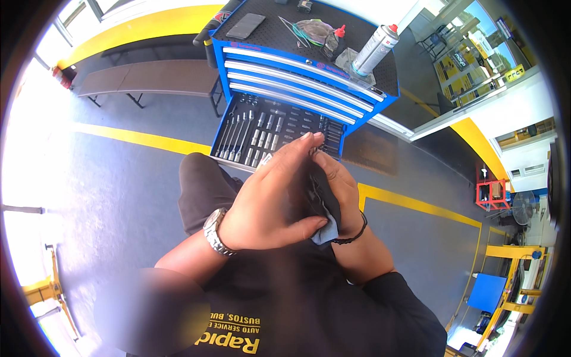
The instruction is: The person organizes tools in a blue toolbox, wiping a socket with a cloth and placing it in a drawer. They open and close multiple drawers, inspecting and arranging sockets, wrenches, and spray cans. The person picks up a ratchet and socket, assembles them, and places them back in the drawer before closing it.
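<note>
My left hand point(270, 193), with a silver watch at the wrist, presses its long, straight fingers against a dark cloth point(322, 191). Its thumb lies over the cloth's lower end, where a light-blue part point(326, 232) shows. From the other side my right hand point(341, 181), wearing a black bracelet, closes on the same cloth. The fingertips of both hands meet at the top; whether anything is wrapped inside the cloth is hidden. Just beyond the hands, a drawer point(219, 150) of a blue tool cabinet point(223, 62) stands pulled out, holding wrenches point(238, 132) and sockets point(269, 132) in rows.
On the cabinet top are a phone point(246, 26), grey gloves point(315, 30), a red-capped bottle point(335, 41) and a spray can point(375, 50). A brown bench point(148, 80) stands at the left. Yellow lines point(416, 205) cross the grey floor. A fan point(524, 207) is far right.
</note>
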Action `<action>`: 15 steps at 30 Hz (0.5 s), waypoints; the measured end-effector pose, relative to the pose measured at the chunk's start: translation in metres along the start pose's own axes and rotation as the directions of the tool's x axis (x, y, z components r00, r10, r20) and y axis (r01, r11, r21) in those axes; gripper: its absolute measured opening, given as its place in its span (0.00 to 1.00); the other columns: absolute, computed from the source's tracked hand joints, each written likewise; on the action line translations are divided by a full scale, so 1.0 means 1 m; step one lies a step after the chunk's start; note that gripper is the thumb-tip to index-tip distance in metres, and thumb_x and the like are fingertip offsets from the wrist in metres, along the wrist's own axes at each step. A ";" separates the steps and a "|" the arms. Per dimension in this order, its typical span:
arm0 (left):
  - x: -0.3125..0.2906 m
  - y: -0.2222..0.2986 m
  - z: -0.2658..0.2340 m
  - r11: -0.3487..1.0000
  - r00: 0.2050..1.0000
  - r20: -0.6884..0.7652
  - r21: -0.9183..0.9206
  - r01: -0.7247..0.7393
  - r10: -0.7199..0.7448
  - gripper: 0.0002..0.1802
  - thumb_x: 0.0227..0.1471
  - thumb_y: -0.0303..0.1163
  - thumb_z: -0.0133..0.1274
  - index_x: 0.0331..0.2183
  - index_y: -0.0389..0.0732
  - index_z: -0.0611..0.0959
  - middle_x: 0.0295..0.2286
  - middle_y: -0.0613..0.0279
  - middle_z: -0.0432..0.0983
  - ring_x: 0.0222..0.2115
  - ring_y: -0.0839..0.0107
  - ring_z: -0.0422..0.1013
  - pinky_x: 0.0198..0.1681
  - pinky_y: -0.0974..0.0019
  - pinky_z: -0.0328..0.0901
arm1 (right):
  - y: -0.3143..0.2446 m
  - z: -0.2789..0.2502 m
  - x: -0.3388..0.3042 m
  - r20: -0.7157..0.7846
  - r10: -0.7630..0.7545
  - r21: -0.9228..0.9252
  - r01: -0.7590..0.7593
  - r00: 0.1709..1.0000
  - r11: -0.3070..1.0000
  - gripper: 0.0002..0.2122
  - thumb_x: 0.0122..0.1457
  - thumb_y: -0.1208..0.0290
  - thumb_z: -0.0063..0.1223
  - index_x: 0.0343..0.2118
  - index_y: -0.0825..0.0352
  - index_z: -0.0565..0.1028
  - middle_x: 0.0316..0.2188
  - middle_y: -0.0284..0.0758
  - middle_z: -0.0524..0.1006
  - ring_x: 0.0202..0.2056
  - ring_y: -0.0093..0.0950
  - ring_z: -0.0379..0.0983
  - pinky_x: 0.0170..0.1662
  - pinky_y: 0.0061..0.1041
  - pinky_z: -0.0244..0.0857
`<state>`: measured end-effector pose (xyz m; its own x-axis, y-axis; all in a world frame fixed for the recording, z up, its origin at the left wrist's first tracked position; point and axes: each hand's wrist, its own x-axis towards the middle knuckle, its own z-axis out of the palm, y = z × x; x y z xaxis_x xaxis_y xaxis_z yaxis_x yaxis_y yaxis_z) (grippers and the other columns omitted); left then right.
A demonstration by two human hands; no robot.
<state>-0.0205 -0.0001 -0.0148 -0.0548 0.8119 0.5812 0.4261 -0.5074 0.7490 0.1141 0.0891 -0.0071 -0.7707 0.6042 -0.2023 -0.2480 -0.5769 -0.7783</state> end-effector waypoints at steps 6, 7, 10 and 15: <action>-0.019 -0.010 -0.005 0.980 0.991 0.083 -0.160 0.121 -0.109 0.54 0.45 0.37 0.64 0.64 0.29 0.52 0.59 0.38 0.61 0.61 0.49 0.60 0.63 0.56 0.54 | 0.020 -0.021 0.012 0.137 0.024 -0.185 0.002 0.990 0.983 0.18 0.71 0.59 0.38 0.48 0.70 0.75 0.34 0.25 0.75 0.35 0.12 0.68 0.39 0.15 0.62; -0.023 -0.014 -0.005 0.967 0.986 0.105 -0.207 0.148 -0.128 0.54 0.46 0.38 0.63 0.64 0.28 0.52 0.59 0.37 0.61 0.61 0.49 0.60 0.63 0.56 0.54 | 0.022 -0.028 0.014 0.176 0.050 -0.250 -0.004 0.983 0.968 0.18 0.72 0.60 0.38 0.48 0.70 0.75 0.34 0.25 0.75 0.35 0.12 0.68 0.38 0.15 0.62; -0.037 -0.025 -0.007 0.951 0.975 0.077 -0.217 0.222 -0.210 0.50 0.50 0.42 0.63 0.63 0.28 0.56 0.58 0.38 0.64 0.60 0.50 0.61 0.62 0.56 0.55 | 0.027 -0.036 0.023 0.273 0.108 -0.246 -0.039 0.956 0.968 0.18 0.72 0.60 0.38 0.46 0.70 0.75 0.34 0.26 0.75 0.34 0.13 0.67 0.38 0.16 0.62; -0.039 -0.043 0.006 0.926 0.938 -0.004 0.158 0.342 -0.345 0.53 0.48 0.47 0.65 0.63 0.30 0.57 0.61 0.42 0.57 0.62 0.52 0.57 0.64 0.55 0.51 | 0.075 -0.051 0.055 0.105 0.066 -0.056 -0.060 0.992 0.997 0.14 0.70 0.63 0.40 0.45 0.68 0.74 0.34 0.28 0.75 0.33 0.16 0.70 0.39 0.17 0.65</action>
<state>-0.0314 -0.0084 -0.0717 -0.2022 0.9360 0.2880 0.5187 -0.1470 0.8422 0.0830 0.1071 -0.1067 -0.8428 0.5037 -0.1896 -0.1676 -0.5804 -0.7969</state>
